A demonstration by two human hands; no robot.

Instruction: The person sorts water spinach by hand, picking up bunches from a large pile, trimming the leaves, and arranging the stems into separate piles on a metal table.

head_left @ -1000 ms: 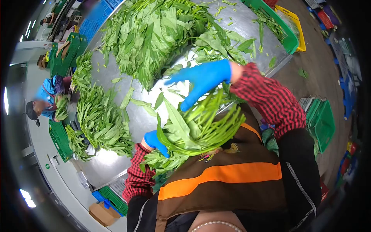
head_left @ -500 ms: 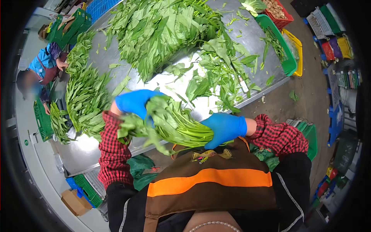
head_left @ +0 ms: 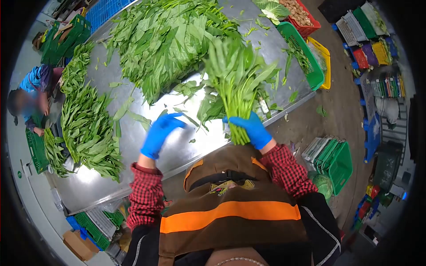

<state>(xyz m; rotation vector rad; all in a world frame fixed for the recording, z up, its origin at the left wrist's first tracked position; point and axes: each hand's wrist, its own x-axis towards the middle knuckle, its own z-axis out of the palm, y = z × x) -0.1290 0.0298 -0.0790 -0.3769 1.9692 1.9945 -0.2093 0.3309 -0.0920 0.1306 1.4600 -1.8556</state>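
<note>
My right hand (head_left: pixel 252 128), in a blue glove, grips a bunch of water spinach (head_left: pixel 237 84) round its stems near the cut ends. The bunch stands leaves-away above the near side of the metal table (head_left: pixel 206 139); its leaf tips are blurred. To the left, my left hand (head_left: pixel 163 133), also gloved in blue, is held over the table with nothing in it and its fingers apart. Beyond it lies a big heap of water spinach (head_left: pixel 164 48). Loose leaves (head_left: pixel 211 111) and a small white object (head_left: pixel 263 105) lie beside the bunch.
Another pile of greens (head_left: pixel 88 124) covers the table's left side, where a person (head_left: pixel 35 88) handles a small bunch. A green crate (head_left: pixel 310 62), a yellow crate (head_left: pixel 326 73) and a red crate (head_left: pixel 306 24) stand off the right edge. Empty-looking green crates (head_left: pixel 339 168) sit at lower right.
The bunch has swung from lying sideways between both hands to pointing away from me. My left hand has let go of it, while my right hand keeps hold of the stems.
</note>
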